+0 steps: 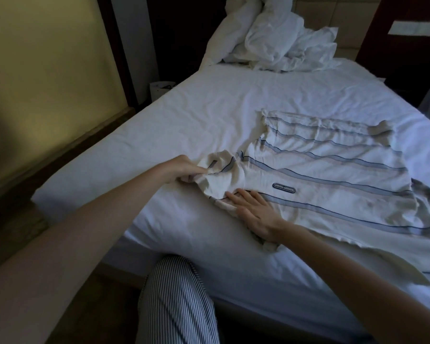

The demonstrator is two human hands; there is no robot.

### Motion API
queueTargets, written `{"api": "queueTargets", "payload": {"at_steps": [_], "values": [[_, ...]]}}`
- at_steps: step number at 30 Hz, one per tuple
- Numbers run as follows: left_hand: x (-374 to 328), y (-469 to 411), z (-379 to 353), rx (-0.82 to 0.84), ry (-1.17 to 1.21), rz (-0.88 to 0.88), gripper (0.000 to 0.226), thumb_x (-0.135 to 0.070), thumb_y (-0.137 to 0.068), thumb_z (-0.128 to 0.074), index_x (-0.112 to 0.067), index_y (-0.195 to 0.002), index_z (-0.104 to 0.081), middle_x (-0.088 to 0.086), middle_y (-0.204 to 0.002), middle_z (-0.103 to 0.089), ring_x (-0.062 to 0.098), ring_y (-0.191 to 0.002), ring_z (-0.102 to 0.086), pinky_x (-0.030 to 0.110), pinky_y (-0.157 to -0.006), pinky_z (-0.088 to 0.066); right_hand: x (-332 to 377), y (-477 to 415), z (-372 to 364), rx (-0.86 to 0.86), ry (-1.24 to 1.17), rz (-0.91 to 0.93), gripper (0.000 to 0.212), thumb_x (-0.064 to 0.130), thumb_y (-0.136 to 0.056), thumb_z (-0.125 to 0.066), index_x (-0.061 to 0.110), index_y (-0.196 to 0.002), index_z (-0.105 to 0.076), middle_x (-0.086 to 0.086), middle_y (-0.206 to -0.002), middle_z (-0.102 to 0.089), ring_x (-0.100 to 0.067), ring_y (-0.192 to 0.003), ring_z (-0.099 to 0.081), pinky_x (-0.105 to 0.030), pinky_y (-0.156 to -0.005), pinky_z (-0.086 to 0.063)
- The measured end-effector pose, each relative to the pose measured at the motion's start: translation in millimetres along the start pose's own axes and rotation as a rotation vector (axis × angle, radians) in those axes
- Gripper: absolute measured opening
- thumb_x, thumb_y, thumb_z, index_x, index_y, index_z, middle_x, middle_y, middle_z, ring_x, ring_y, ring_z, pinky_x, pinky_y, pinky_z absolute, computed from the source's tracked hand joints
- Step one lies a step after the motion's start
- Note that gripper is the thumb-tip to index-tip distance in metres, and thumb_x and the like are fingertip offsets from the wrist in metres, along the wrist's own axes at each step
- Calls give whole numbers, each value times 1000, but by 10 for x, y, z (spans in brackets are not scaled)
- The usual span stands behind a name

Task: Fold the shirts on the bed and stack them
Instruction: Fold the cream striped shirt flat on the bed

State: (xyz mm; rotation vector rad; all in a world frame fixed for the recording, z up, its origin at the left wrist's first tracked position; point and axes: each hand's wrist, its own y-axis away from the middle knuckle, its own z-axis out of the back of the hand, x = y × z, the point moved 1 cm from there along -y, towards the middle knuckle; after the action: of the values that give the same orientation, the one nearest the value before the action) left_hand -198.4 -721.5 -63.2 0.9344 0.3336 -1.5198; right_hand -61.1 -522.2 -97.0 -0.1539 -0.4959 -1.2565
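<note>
We cannot read the badge (283, 187) on the shirt (333, 170). Our left hand (181, 170) pinches 1 sleeve (219, 181); our right hand (256, 212) presses flat, fingers straight.

shirt (333, 175) lies on the bed (184, 108), bedding heap (278, 38) behind it at the head

On my feed I see little of the person: two forearms and one trouser leg. The left arm (90, 219) enters from 8 o'clock and the right arm (358, 264) from 4 o'clock, both bare right to the frame edge. The left hand (184, 170) and right hand (253, 209) are bare too. At 6 o'clock the trouser leg (179, 301) shows loose cloth with thin dark stripes on white, running lengthwise.
</note>
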Motion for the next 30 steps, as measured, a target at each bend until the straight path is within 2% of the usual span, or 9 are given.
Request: {"api": "queueTargets", "payload": {"at_steps": [3,6,11,13,17,20,23,27,30], "values": [[18,60,7,-27,181,33,21,-12,-78,-68,-11,-65,-52,12,-74,-52,21,-67,-50,26,-59,-36,58,28,-37,109,222,130,63,51,-84,2,41,-146,-1,4,-158,6,-18,-143,16,-33,-112,15],[55,89,-34,-30,696,143,7,-5,-87,-57,-9,-81,-58,13,-84,-60,21,-58,-62,22,-52,-50,120,100,-80,134,286,145,53,49,-98,-17,40,-147,-1,3,-158,7,-23,-143,19,-37,-113,14],[-301,152,-264,37,1108,125,33,-11,-92,-52,-9,-63,-67,6,-55,-66,16,-47,-63,20,-49,-52,18,369,58,-257,-324,101,39,15,-99,-42,17,-139,-42,-6,-144,-43,-23,-138,-28,-16,-105,-14],[-754,271,-407,131,1126,53,25,-14,-94,-52,-10,-70,-60,3,-55,-64,15,-54,-61,21,-54,-52,-99,474,198,-410,-430,21,37,7,-97,-44,13,-134,-48,-4,-135,-51,-15,-129,-39,-15,-101,-24],[-1558,650,-808,543,662,-241,24,-18,-98,-47,-8,-80,-59,4,-73,-64,14,-69,-64,26,-68,-56,-418,643,533,-857,-783,-211,32,-2,-92,-44,7,-121,-54,-4,-113,-57,-14,-107,-51,-13,-82,-43],[-1707,677,-1010,284,263,-478,20,-11,-95,-49,-7,-104,-67,6,-94,-65,14,-84,-59,27,-74,-49,-699,784,629,-1055,-810,-412,30,2,-89,-43,9,-116,-55,-5,-111,-58,-21,-104,-54,-22,-81,-39],[-1493,550,-1255,-47,80,-617,34,-14,-94,-43,-10,-123,-61,10,-121,-63,22,-106,-59,26,-84,-43,-928,906,651,-1027,-626,-503,43,6,-91,-39,13,-133,-45,-4,-127,-53,-20,-106,-50,-23,-85,-33],[-906,475,-2010,-14,-627,-717,63,-53,-91,-13,-28,-146,-31,5,-152,-32,24,-138,-31,36,-111,-22,-1064,959,456,-783,-264,-488,38,29,-92,-36,16,-125,-50,-10,-130,-52,-27,-120,-45,-33,-94,-30],[-849,447,-2087,-42,-752,-665,51,-50,-99,-18,-40,-149,-13,-4,-160,-3,20,-146,-3,40,-118,0,-1079,984,235,-512,144,-489,47,41,-90,-32,15,-127,-46,-5,-141,-39,-24,-131,-29,-33,-103,-18]]}}
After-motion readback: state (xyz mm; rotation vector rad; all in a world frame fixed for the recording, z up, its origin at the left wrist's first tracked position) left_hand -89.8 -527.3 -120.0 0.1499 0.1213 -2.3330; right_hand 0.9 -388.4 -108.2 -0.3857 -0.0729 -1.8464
